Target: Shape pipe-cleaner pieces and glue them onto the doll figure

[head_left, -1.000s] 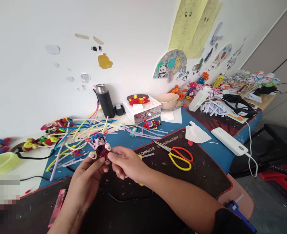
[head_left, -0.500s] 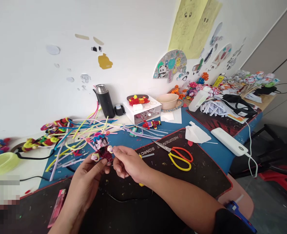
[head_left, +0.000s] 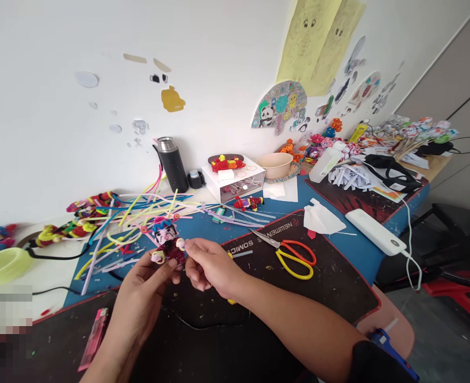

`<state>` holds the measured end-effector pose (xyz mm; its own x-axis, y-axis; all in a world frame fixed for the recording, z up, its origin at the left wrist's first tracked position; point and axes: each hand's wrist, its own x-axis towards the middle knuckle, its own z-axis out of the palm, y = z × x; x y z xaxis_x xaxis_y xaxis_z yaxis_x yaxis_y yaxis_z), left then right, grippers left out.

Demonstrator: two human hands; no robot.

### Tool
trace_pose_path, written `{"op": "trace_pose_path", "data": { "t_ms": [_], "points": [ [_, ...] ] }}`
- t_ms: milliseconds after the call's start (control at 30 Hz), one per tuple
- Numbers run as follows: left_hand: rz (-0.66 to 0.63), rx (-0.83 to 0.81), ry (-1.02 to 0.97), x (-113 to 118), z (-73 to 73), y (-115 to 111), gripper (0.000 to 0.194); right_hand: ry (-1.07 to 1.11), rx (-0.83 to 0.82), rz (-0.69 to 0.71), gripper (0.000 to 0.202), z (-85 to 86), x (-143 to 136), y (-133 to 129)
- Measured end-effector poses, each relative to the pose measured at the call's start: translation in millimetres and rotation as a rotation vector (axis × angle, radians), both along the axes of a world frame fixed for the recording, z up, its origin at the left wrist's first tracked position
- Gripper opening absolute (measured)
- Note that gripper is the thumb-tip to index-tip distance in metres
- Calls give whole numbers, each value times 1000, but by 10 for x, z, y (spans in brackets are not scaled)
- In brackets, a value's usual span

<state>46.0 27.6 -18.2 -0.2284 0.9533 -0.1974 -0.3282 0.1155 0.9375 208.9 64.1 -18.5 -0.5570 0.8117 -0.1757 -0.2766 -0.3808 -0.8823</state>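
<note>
A small doll of fuzzy pipe cleaners, with a pink face, blue and pink headdress and dark red glittery body, is held upright above the dark mat. My left hand grips its lower body between thumb and fingers. With thumb and forefinger, my right hand pinches the doll's arm end, on the right side. Part of a yellow item shows beneath my right hand; the rest is hidden. Scissors with one red and one yellow handle lie to the right of my right hand.
Loose pipe cleaners spread behind the hands. A black thermos, a white box and a beige bowl stand along the wall. A white power strip lies at right, a pink lighter-like object front left, a blue glue gun front right.
Almost nothing differs. Both hands keep the same hold on the doll, and the doll's left-side arm end sits very slightly differently.
</note>
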Motion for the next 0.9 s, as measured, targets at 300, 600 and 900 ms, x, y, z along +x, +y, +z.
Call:
{"op": "trace_pose_path", "data": {
  "t_ms": [300,600,900],
  "points": [
    [5,-2,9,-5,3,-11,49,-10,-24,3,47,6,0,6],
    [6,-3,26,19,30,-14,48,0,-16,0,47,8,6,-4],
    [8,-22,14,13,25,2,50,-8,-19,-1,47,5,4,0]
  ]
}}
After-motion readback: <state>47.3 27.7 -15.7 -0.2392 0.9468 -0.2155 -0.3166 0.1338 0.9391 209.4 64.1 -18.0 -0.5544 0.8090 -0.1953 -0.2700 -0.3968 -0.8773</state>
